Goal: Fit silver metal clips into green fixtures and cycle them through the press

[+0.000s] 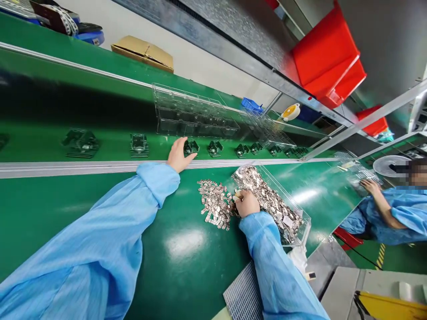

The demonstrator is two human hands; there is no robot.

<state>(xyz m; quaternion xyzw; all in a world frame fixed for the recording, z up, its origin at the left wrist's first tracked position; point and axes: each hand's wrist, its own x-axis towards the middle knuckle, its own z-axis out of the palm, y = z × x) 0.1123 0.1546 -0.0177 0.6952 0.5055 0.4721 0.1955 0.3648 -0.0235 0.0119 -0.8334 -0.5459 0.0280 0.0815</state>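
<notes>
My left hand (179, 155) is at the rail along the green conveyor, its thumb and forefinger apart on either side of a small dark circuit board (191, 147). Whether the fingers touch the board I cannot tell. My right hand (248, 204) is closed in a pinch between a loose pile of small silvery metal pieces (216, 205) and a clear plastic box (305, 229) full of the same pieces. Pale covers show on its fingertips; what they hold is too small to make out. More circuit boards (139, 145) sit in a row along the conveyor.
Clear plastic trays (196, 118) stand along the conveyor's far side. A grey ridged sheet (245, 293) lies by my right forearm. Red bins (328, 58) hang over the shelf edge at upper right. Another person in a blue sleeve (373, 215) works at far right.
</notes>
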